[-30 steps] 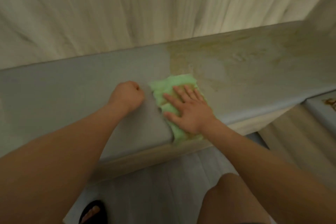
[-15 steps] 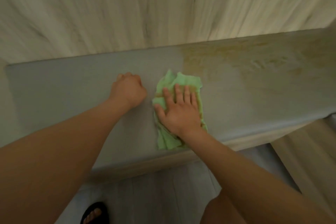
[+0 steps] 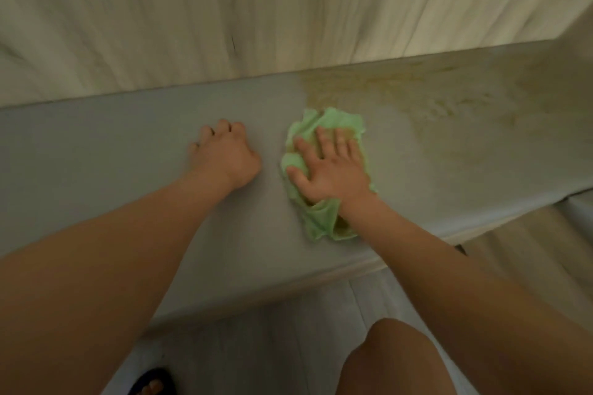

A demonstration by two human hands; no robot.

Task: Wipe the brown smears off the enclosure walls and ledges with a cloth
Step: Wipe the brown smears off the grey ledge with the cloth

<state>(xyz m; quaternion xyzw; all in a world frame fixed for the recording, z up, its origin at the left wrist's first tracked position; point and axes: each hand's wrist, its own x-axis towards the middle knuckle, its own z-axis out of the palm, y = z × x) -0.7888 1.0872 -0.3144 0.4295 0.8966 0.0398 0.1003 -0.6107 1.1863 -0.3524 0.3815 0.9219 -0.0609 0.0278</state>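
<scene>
A crumpled light green cloth (image 3: 324, 221), stained brown in places, lies on the grey ledge (image 3: 112, 151). My right hand (image 3: 330, 170) presses flat on it with straight, spread fingers. My left hand (image 3: 224, 154) rests on the bare ledge a little to the left of the cloth, fingers curled under, holding nothing. Brown smears (image 3: 417, 99) cover the ledge to the right of the cloth, up to the back wall. The ledge left of the cloth looks clean and grey.
A pale wood-grain wall (image 3: 256, 9) rises behind the ledge. Below the ledge's front edge is a light plank floor (image 3: 256, 346). My knee (image 3: 391, 359) and a sandalled foot (image 3: 152, 385) show at the bottom. Another ledge corner (image 3: 577, 205) is at the right.
My right hand has slid the cloth back and forth on the ledge, and the cloth is more bunched now. My left hand stays planted beside it, its knuckles now showing.
</scene>
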